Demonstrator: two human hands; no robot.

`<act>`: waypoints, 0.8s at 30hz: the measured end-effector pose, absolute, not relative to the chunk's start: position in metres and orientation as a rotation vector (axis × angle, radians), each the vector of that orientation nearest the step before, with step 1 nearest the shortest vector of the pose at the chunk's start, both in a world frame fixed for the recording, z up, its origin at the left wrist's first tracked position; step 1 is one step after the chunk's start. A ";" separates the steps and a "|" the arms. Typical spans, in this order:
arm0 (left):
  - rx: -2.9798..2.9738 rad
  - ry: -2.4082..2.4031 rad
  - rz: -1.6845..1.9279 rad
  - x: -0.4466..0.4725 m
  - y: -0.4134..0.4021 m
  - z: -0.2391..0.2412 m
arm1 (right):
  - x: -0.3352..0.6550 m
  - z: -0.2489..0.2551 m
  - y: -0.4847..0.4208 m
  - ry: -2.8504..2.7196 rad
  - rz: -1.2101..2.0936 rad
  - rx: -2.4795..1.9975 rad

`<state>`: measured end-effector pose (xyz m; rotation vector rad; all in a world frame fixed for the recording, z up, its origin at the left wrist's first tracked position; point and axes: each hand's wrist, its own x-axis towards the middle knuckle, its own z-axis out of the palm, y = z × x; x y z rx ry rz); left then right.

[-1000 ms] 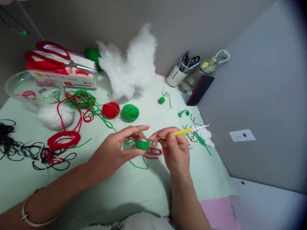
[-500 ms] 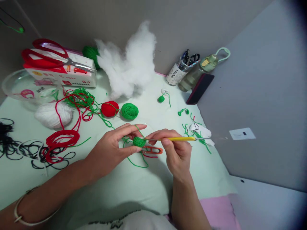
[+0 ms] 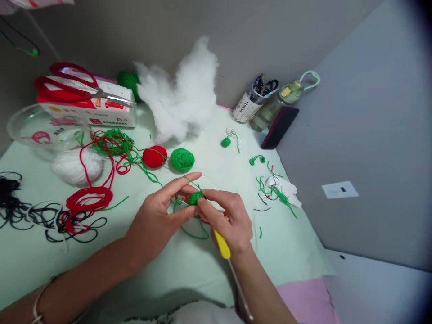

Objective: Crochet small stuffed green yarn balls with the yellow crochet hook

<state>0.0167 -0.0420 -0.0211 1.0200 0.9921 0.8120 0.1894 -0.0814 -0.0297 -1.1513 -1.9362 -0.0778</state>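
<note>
A small green crocheted piece (image 3: pixel 195 198) is pinched by my left hand (image 3: pixel 165 202), with a strand of green yarn running over the raised index finger. My right hand (image 3: pixel 229 216) closes round a crochet hook (image 3: pixel 222 245) with a yellow handle, its bare metal end pointing down toward me. The right fingertips touch the right side of the crocheted piece, so the hook's working tip is hidden. Partly covered by my right hand lie orange thread snips on the cloth. A loop of green yarn (image 3: pixel 195 236) trails below the piece.
Red (image 3: pixel 155 156) and green yarn balls (image 3: pixel 182 159) sit beyond my hands, with white stuffing (image 3: pixel 178 94) behind. Red-handled scissors (image 3: pixel 77 85) rest on a box at left. Tangled cords spread over the left side. A bottle (image 3: pixel 276 105) and pen cup (image 3: pixel 248 105) stand back right.
My right hand has moved left against the crocheted piece. The hook has swung from pointing sideways to handle-down toward me. The orange snips are now mostly covered. The view has shifted slightly.
</note>
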 end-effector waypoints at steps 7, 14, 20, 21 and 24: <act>0.550 0.634 0.663 0.021 -0.044 -0.012 | 0.187 -0.031 -0.084 -1.691 0.110 -1.081; 0.699 0.704 0.731 0.009 -0.029 -0.017 | 0.190 -0.025 -0.073 -1.318 0.622 -1.022; 0.858 0.687 0.670 0.002 -0.024 -0.029 | 0.194 -0.024 -0.072 -1.040 0.952 -0.992; 0.859 0.682 0.658 0.001 -0.023 -0.031 | 0.194 -0.023 -0.072 -0.998 0.978 -1.000; 0.858 0.677 0.634 -0.001 -0.021 -0.033 | 0.196 -0.020 -0.068 -0.897 1.038 -1.019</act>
